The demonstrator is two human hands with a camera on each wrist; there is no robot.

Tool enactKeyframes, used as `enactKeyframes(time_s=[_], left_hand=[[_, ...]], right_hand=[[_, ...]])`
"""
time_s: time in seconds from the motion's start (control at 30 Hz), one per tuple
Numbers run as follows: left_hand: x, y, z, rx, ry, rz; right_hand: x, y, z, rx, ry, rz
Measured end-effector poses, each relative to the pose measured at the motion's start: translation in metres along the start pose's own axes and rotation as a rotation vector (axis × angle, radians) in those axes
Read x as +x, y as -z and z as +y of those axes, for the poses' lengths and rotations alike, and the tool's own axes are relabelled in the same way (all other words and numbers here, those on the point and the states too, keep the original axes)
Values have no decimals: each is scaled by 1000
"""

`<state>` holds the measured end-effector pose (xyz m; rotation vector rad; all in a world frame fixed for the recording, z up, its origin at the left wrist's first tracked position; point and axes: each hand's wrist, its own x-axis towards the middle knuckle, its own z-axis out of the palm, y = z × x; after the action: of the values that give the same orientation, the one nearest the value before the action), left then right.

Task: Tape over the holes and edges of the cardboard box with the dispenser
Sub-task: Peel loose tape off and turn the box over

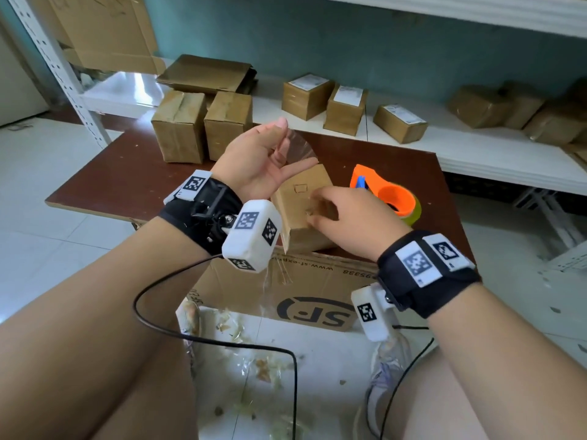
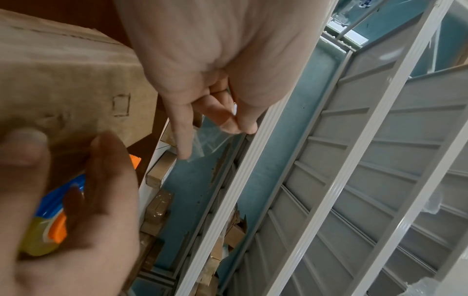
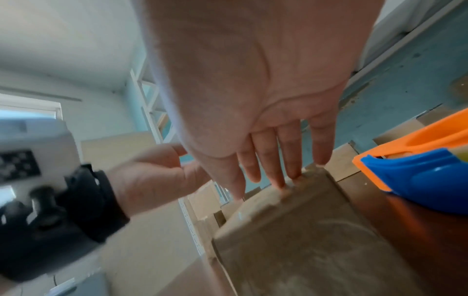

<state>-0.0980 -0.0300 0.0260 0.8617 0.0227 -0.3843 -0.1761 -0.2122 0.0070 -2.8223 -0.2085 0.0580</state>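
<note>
At frame centre, a tape strip (image 1: 298, 147) is pinched by the left hand (image 1: 257, 160); the box (image 1: 301, 211) is pressed by the flat-fingered right hand (image 1: 346, 220). The loose strip could be creased.

Orange-and-blue dispenser (image 1: 386, 193), brown cardboard box (image 1: 305, 211), reddish-brown table (image 1: 133, 173)

My left hand (image 1: 257, 160) is raised, palm turned toward me, thumb up and fingers loosely spread; thumb and a fingertip pinch a strip of clear tape (image 1: 297, 147). My right hand (image 1: 346, 223) reaches forward lower down, back of the hand up, fingers (image 3: 276, 166) extended with the tips on the cardboard box (image 1: 301, 211). Both forearms are bare, each wrist wrapped in a black strap.
</note>
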Motion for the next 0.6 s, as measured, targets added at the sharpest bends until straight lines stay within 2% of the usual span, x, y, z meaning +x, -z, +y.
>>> enactKeyframes(time_s=[0.07,0.13,0.2,0.27,0.47,0.6], left_hand=[[-2,2,0,12,8,-18],[-5,2,-2,58,5,-45],[-8,1,-5,119,-7,-78],[-11,-1,-7,159,-41,-100],[-21,-1,-8,291,-169,-138],[-22,2,-9,368,-305,-168]], right_hand=[[-7,6,-2,140,-52,53],[-8,14,-8,488,-107,154],[-5,18,-15,856,-133,191],[-2,19,-19,1033,-149,196],[-2,13,-27,1039,-150,265],[-2,19,-21,1168,-176,257]])
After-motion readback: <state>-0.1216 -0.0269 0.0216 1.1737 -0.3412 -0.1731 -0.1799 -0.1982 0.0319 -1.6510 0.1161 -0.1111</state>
